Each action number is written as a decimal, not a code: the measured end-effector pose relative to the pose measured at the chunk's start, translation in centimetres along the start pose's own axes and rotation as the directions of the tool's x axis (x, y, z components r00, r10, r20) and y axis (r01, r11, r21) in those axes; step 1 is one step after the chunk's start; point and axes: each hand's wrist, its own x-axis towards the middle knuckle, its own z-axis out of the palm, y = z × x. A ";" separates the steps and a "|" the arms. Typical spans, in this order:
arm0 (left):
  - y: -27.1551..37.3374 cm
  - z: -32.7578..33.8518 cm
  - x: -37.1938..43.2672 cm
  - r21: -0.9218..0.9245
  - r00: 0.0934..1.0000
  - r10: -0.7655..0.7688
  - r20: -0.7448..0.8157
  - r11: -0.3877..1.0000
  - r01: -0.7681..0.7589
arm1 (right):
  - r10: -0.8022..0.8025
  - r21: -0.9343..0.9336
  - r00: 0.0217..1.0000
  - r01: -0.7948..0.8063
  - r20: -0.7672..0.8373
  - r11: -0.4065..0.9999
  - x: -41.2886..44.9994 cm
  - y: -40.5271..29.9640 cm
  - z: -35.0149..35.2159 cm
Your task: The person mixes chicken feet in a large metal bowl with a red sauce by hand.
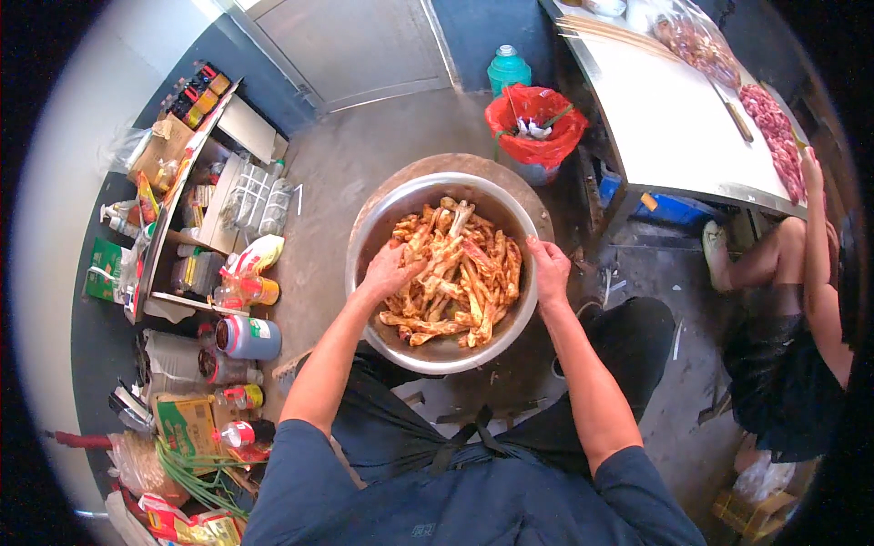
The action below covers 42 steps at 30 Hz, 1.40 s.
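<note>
A wide stainless-steel basin [440, 366] in front of me holds a heap of reddish-brown, seasoned bone-in meat pieces [471, 280]. My left hand [390, 270] is inside the basin at its left side, thumb and fingers in among the meat. Some of its fingertips are hidden, so whether it grips a piece is unclear. On the right, my right hand [550, 267] grips the basin's rim, thumb on top and fingers down the outside. Beneath the basin, a round brown support [450, 164] shows around its far edge.
A red-lined bin [509, 126] and a teal flask [509, 68] stand beyond the basin. At right, a white-topped table [669, 130] carries a knife [739, 123] and raw meat [768, 133]; a person [785, 273] sits beside it. Shelves [153, 252] with bottles line the left wall.
</note>
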 end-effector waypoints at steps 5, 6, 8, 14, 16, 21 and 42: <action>3.0 -0.4 -1.4 0.556 0.954 0.173 -0.244 0.831 -0.009 | -0.024 -0.008 1.000 0.024 -0.017 1.000 0.2 0.0 -0.1; 2.9 -0.5 -1.4 0.576 0.939 0.211 -0.270 0.817 -0.018 | -0.020 0.006 1.000 0.020 -0.015 1.000 0.2 0.1 -0.1; 2.5 -0.8 -1.3 0.612 0.947 0.201 -0.249 0.791 -0.006 | -0.015 0.021 1.000 0.016 -0.013 1.000 0.4 0.3 -0.1; 1.5 -0.2 -0.2 0.581 0.958 0.158 -0.241 0.814 0.012 | 0.005 0.062 1.000 -0.004 -0.008 0.998 0.1 0.2 0.0; 0.8 -0.3 0.6 0.561 0.954 0.160 -0.254 0.828 0.010 | 0.006 0.059 1.000 -0.006 -0.009 0.998 0.1 0.1 0.0; -0.6 -1.0 1.3 0.245 0.990 0.001 -0.138 0.969 0.034 | -0.010 0.022 1.000 0.011 -0.028 1.000 0.6 0.6 -0.2; 4.9 2.9 2.7 0.357 0.899 0.138 -0.415 0.934 0.022 | -0.001 -0.003 1.000 0.001 -0.006 1.000 0.0 -0.3 0.2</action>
